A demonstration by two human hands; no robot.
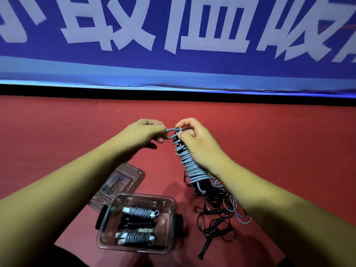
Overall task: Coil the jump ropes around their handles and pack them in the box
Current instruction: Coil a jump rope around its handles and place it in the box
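Red surface [269,132] carries 1 clear box [143,195], 1 lid [123,182] flat just behind it, and tangled ropes [217,220] right of box.

Looks forward and down from head height, close over the left hand [148,132] and right hand [200,145], across the red surface [279,135] to its far edge under the blue banner [173,64].
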